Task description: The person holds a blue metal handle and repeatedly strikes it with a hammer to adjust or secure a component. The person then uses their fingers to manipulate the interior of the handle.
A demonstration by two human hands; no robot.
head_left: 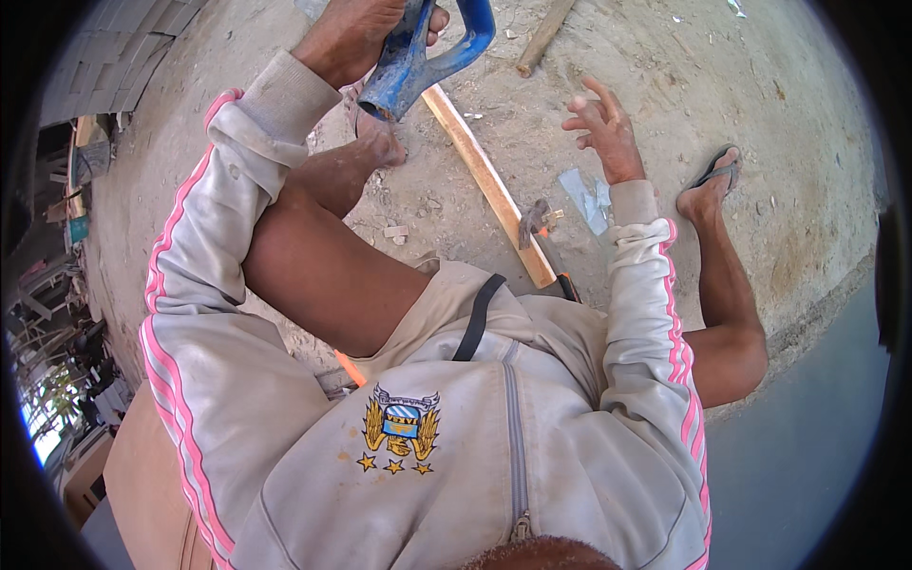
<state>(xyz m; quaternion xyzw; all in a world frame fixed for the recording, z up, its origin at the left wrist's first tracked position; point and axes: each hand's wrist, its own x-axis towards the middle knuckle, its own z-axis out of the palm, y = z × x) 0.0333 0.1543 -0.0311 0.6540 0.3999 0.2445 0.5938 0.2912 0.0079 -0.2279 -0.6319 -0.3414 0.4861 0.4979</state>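
My left hand point(356, 33) grips a blue D-shaped tool handle point(432, 47) at the top of the view, just above my bare left foot point(378, 142). My right hand point(603, 123) hovers open with fingers spread, holding nothing, above the sandy ground. Between my legs a long wooden strip point(486, 180) lies slanted on the ground. A claw hammer point(534, 220) rests against its lower end. A piece of clear plastic point(587, 199) lies just below my right hand.
Sandy ground point(760, 114) spreads all around. My right foot in a sandal point(711, 185) rests at the right. Another wooden stick point(543, 38) lies at the top. A grey block wall point(114, 57) and cluttered items point(66, 380) stand at the left. A darker paved strip point(807, 437) runs at lower right.
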